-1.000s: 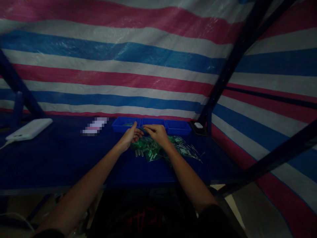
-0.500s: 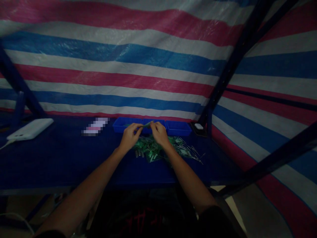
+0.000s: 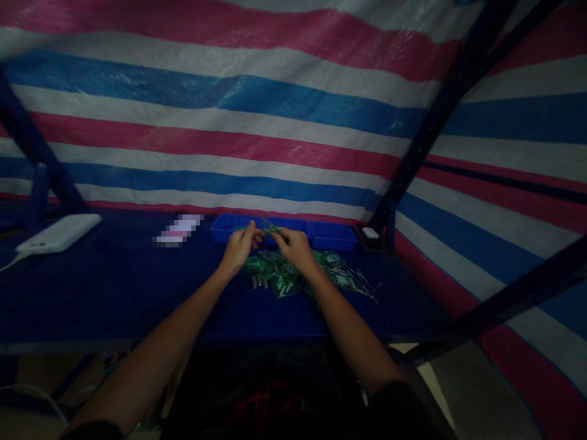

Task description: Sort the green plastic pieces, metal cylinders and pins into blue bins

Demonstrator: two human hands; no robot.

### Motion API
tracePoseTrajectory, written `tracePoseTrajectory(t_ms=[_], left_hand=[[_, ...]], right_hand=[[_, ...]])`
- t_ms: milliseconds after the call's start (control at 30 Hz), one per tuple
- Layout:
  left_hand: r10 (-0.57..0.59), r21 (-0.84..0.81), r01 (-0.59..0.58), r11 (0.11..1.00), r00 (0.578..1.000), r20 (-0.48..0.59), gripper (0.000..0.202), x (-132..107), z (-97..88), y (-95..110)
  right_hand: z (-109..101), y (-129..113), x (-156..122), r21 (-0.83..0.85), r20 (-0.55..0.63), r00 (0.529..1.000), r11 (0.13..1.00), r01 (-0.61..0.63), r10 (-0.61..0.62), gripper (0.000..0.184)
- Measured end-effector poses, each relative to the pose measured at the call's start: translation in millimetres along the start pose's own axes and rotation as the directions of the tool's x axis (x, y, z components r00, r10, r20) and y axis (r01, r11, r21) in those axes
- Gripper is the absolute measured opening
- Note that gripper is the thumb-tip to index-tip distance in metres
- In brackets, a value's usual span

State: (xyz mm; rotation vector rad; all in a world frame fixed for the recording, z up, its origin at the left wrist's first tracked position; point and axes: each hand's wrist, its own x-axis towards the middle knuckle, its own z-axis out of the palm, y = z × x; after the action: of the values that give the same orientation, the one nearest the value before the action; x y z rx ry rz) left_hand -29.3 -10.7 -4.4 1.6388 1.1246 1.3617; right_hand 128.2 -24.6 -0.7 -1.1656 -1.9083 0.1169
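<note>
My left hand and my right hand meet above a heap of small green parts with metal pins on the dark blue tabletop. Both hands are closed in a pinch on one small green part held between them, just in front of the blue trays. The fingertips of both hands nearly touch. What the piece is in detail is too dim to tell.
A row of three blue trays stands at the back of the table. A white power bank with a cable lies at far left. A small white object sits by a dark frame post. A striped tarp forms the wall.
My hands came together from slightly apart, took up a green part between them, and now hold it a little lower and nearer the trays.
</note>
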Motion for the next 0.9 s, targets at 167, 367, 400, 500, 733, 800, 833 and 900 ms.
tracePoseTrajectory(t_ms=[167, 367, 400, 500, 733, 800, 833, 900], left_hand=[[-0.294, -0.245, 0.306, 0.920, 0.952, 0.083, 0.036, 3.8, -3.9, -0.7], [-0.387, -0.385, 0.387, 0.838, 0.918, 0.082, 0.024, 6.2, -6.0, 4.1], [-0.369, -0.420, 0.351, 0.837, 0.929, 0.042, 0.023, 8.4, -8.4, 3.9], [-0.345, -0.496, 0.260, 0.828, 0.935, -0.086, 0.029, 16.5, -17.9, 1.4], [-0.319, -0.441, 0.339, 0.831, 0.940, 0.121, 0.051, 12.4, -19.5, 2.8], [-0.279, -0.379, 0.335, 0.863, 0.940, 0.196, 0.057, 5.6, -12.0, 4.7], [-0.260, -0.339, 0.326, 0.883, 0.939, 0.226, 0.057, 2.7, -7.9, 4.9], [-0.230, -0.255, 0.296, 0.921, 0.938, 0.258, 0.054, -0.9, -0.3, 3.7]], right_hand=[[0.7, 4.2, -0.6, -0.088, 0.088, 0.992, 0.992, 0.093, -0.085, 0.036], [-2.1, 0.4, -0.8, -0.029, 0.027, 0.998, 0.998, 0.051, -0.050, 0.040], [-2.7, -0.9, -1.0, -0.044, 0.041, 0.999, 0.999, 0.017, -0.015, 0.040], [-5.7, -3.3, -1.8, -0.149, 0.154, 0.985, 0.987, -0.058, 0.081, 0.031], [-12.5, 2.1, -4.7, -0.270, 0.541, 0.827, 0.963, 0.000, 0.152, 0.039], [-13.0, 1.5, -4.7, -0.295, 0.572, 0.809, 0.954, 0.053, 0.132, 0.035], [-13.1, 0.4, -4.6, -0.317, 0.575, 0.808, 0.946, 0.073, 0.131, 0.032], [-13.2, -2.8, -4.3, -0.368, 0.563, 0.814, 0.925, 0.091, 0.144, 0.022]])
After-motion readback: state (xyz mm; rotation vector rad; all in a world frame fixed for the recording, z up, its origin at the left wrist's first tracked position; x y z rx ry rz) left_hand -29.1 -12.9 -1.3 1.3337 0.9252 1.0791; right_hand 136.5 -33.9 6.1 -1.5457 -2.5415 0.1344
